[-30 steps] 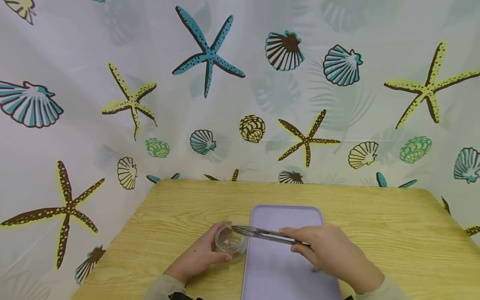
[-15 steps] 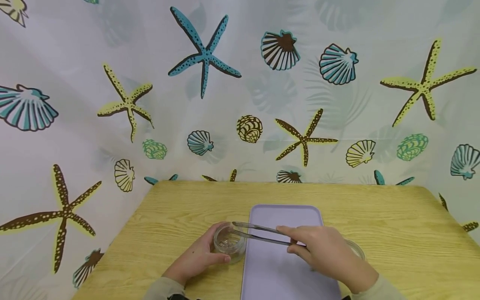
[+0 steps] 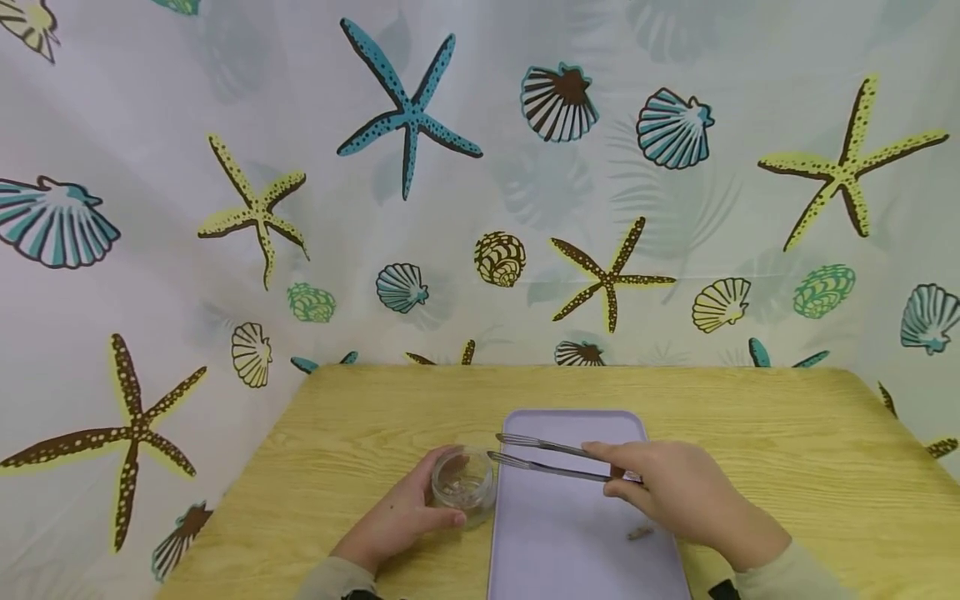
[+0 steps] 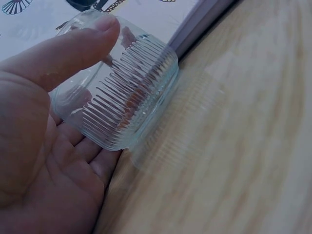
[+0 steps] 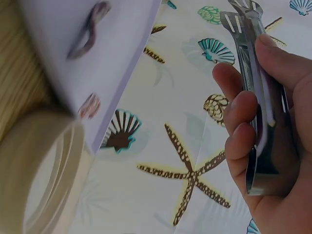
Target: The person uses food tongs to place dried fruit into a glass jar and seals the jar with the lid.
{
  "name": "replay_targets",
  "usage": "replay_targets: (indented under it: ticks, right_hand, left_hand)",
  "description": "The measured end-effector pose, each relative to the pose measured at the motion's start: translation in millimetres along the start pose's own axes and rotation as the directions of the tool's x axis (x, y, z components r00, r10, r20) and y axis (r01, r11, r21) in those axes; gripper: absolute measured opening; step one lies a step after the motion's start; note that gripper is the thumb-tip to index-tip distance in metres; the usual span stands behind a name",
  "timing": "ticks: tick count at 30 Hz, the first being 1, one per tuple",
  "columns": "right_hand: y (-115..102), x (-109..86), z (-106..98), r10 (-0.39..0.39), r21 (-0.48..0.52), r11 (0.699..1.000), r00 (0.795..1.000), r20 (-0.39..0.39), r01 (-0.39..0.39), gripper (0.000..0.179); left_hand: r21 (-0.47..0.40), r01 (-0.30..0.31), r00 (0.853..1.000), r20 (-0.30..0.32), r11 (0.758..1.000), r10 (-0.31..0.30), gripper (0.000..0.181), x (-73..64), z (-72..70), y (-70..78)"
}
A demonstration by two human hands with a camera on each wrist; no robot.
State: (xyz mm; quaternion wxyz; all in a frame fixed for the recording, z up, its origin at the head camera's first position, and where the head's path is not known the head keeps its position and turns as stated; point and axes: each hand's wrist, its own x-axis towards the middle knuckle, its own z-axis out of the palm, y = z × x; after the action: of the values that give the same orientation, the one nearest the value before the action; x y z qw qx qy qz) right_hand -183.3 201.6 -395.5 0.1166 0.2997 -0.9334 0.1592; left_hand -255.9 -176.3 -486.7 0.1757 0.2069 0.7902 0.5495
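Observation:
A ribbed clear glass jar (image 3: 463, 481) stands on the table, left of the lilac tray (image 3: 551, 533). My left hand (image 3: 408, 508) holds the jar, thumb in front and fingers behind. Something orange-brown (image 4: 131, 105) shows through its ribbed glass in the left wrist view; what it is I cannot tell. My right hand (image 3: 675, 492) grips metal tongs (image 3: 551, 461) over the tray, their arms spread and the tips just right of the jar. A small brownish piece (image 3: 640, 532) lies on the tray. In the right wrist view a curved dark strip (image 5: 90, 31) and a reddish piece (image 5: 90, 106) lie there.
A pale round, ring-shaped thing (image 5: 51, 175) sits beside the tray in the right wrist view; its kind is unclear. Wood-grain table (image 3: 390, 400) surrounds jar and tray. A curtain (image 3: 480, 183) printed with starfish and shells hangs behind.
The tongs' tips, together over the jar's mouth at first, have spread apart and then moved right, off the jar. The right hand has shifted right, uncovering the small piece. The left hand keeps its hold.

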Motion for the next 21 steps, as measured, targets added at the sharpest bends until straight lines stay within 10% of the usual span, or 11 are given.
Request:
replay_targets:
  ticks: [21]
  right_hand:
    - [61,-56.9,-14,0.234,-0.12,0.966,0.971,0.044,-0.227,0.049]
  left_hand:
    - [-0.019,-0.008,1.0,0.014,1.0,0.008,0.091,-1.9,-2.7,-1.3]
